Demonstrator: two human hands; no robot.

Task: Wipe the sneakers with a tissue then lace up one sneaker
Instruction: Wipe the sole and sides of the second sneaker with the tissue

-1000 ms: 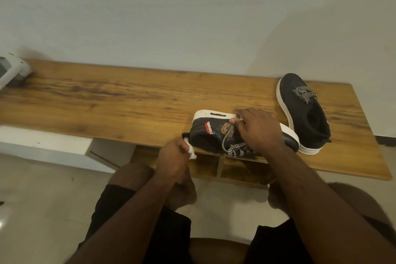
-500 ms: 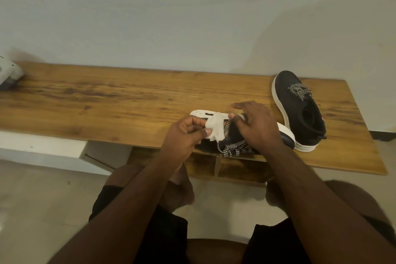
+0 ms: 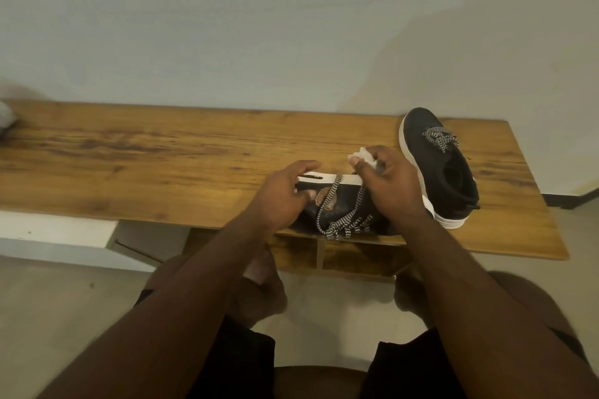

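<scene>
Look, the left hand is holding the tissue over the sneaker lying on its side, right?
Not quite: the head view shows the right hand pinching the tissue. The left hand holds the sneaker lying on its side.

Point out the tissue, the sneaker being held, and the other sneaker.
tissue (image 3: 363,156), head view, on the crumpled wad above the right hand's fingers.
held sneaker (image 3: 338,179), head view, on its white sole edge.
other sneaker (image 3: 418,125), head view, on its dark toe.

Dim, warm indoor light leaves the wall (image 3: 291,26) grey-green, with a soft diagonal shadow across its right side. The wooden bench (image 3: 129,155) bows with wide-angle distortion, and its far left end is smeared. Fingers and forearms look slightly soft; no glare shows.
</scene>
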